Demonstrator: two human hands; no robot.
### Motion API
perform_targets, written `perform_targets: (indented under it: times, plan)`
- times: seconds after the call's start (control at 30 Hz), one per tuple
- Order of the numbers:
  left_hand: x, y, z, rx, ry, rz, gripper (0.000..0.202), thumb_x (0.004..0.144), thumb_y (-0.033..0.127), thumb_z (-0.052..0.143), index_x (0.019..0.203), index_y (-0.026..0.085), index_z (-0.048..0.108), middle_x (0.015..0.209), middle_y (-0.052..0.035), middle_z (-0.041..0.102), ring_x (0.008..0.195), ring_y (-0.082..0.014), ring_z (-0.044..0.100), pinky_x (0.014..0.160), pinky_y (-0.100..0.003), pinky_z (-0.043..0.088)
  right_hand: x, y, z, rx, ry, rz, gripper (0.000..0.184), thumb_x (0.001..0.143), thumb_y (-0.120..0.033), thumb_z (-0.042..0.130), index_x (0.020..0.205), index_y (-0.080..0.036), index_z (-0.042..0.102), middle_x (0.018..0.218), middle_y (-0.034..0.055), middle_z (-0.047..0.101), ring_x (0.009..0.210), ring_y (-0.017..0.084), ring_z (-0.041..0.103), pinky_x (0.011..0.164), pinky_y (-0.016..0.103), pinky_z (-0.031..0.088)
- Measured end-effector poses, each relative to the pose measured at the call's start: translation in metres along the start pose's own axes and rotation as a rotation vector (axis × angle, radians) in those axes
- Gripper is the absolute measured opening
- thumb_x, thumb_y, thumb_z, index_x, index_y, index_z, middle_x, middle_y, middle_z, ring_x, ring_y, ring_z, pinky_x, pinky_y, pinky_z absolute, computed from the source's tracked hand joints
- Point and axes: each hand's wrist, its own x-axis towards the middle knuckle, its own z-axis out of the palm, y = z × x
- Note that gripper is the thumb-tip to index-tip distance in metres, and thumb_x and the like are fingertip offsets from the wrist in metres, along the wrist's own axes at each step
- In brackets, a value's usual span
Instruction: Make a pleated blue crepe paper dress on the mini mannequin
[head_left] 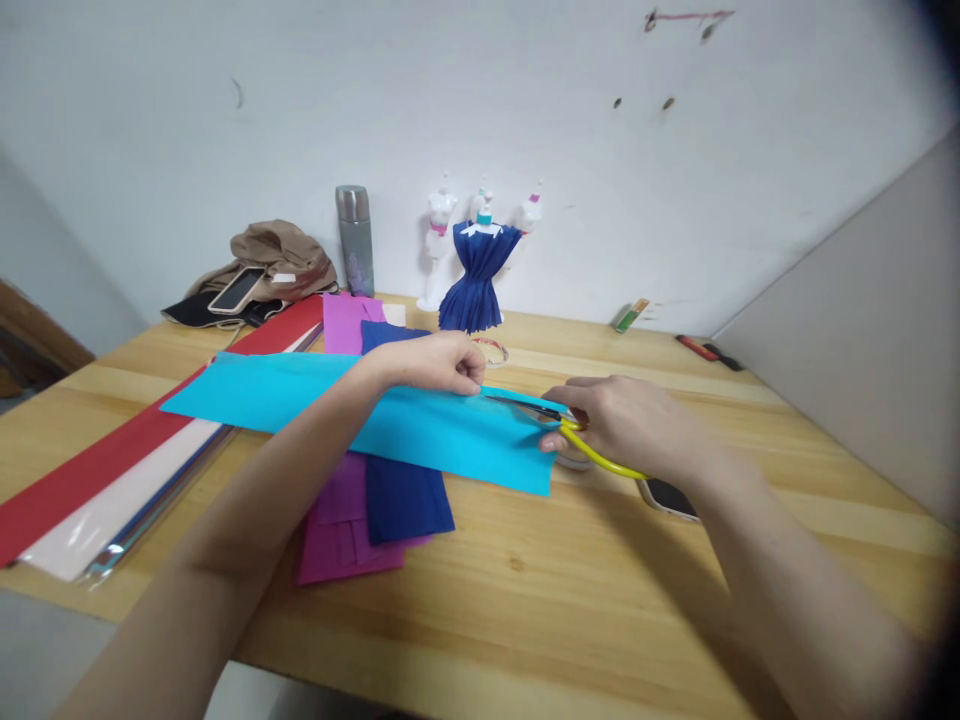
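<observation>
A long sheet of bright blue crepe paper [465, 430] stretches across the middle, above the table. My left hand [442, 362] pinches its far edge with closed fingers. In my right hand [619, 415] is a pair of scissors [604, 460] with yellow handles. Their blades lie along the paper's far edge, where a narrow strip parts from the sheet at the right end. Beneath the blue sheet are folded pieces of dark blue paper [409, 500] and magenta paper [349, 560].
Long red paper [97, 465] lies at left. A small dress form in a pleated navy dress [480, 275] stands at the wall near a grey flask [355, 240]. Brown cloth [281, 255] and a phone [237, 290] sit back left. Another phone [667, 498] is partly hidden by my right hand.
</observation>
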Motion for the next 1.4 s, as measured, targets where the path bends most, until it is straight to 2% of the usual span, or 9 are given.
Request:
perform_targets:
  times: [0.33, 0.6, 1.03, 1.23, 1.4]
  plan:
    - [0.0013, 0.0011, 0.0013, 0.012, -0.022, -0.015, 0.005, 0.072, 0.018, 0.058, 0.071, 0.014, 0.061, 0.067, 0.0006, 0.058, 0.064, -0.0115, 0.05, 0.062, -0.026, 0.035, 0.0021, -0.003, 0.0044, -0.004, 0.004, 0.0, 0.033, 0.09, -0.052, 0.052, 0.09, -0.022, 0.066, 0.082, 0.0079, 0.071, 0.071, 0.024, 0.064, 0.054, 0.03, 0.026]
    - [0.0019, 0.0009, 0.0006, 0.044, -0.023, -0.015, 0.009, 0.072, 0.019, 0.058, 0.074, 0.013, 0.064, 0.067, 0.0008, 0.06, 0.064, -0.0115, 0.052, 0.062, -0.025, 0.036, 0.0019, -0.0006, 0.0061, 0.047, 0.015, 0.001, 0.03, 0.09, -0.049, 0.052, 0.083, -0.023, 0.065, 0.081, 0.0071, 0.071, 0.069, 0.023, 0.062, 0.054, 0.029, 0.027]
    - [0.0022, 0.0, 0.0015, 0.051, -0.024, -0.005, 0.006, 0.073, 0.018, 0.059, 0.072, 0.013, 0.062, 0.067, 0.001, 0.059, 0.063, -0.0102, 0.051, 0.061, -0.024, 0.036, 0.0025, 0.0016, 0.0089, 0.064, -0.01, -0.002, 0.029, 0.089, -0.048, 0.053, 0.087, -0.023, 0.068, 0.077, 0.0069, 0.071, 0.068, 0.023, 0.063, 0.054, 0.029, 0.027]
    - [0.0021, 0.0003, 0.0005, 0.065, -0.018, -0.012, 0.007, 0.073, 0.017, 0.058, 0.075, 0.013, 0.063, 0.068, 0.0002, 0.061, 0.064, -0.011, 0.052, 0.062, -0.024, 0.035, 0.0029, 0.002, 0.0083, 0.05, 0.0, -0.013, 0.03, 0.09, -0.047, 0.05, 0.084, -0.022, 0.066, 0.075, 0.0069, 0.069, 0.065, 0.022, 0.062, 0.054, 0.029, 0.026]
    - [0.0018, -0.0006, 0.0005, 0.037, -0.03, 0.003, 0.005, 0.073, 0.018, 0.058, 0.071, 0.014, 0.061, 0.066, 0.0009, 0.058, 0.064, -0.011, 0.051, 0.062, -0.025, 0.035, 0.0032, -0.0008, 0.0048, 0.052, -0.018, -0.038, 0.03, 0.089, -0.049, 0.052, 0.085, -0.021, 0.063, 0.08, 0.0076, 0.069, 0.069, 0.023, 0.062, 0.056, 0.03, 0.029]
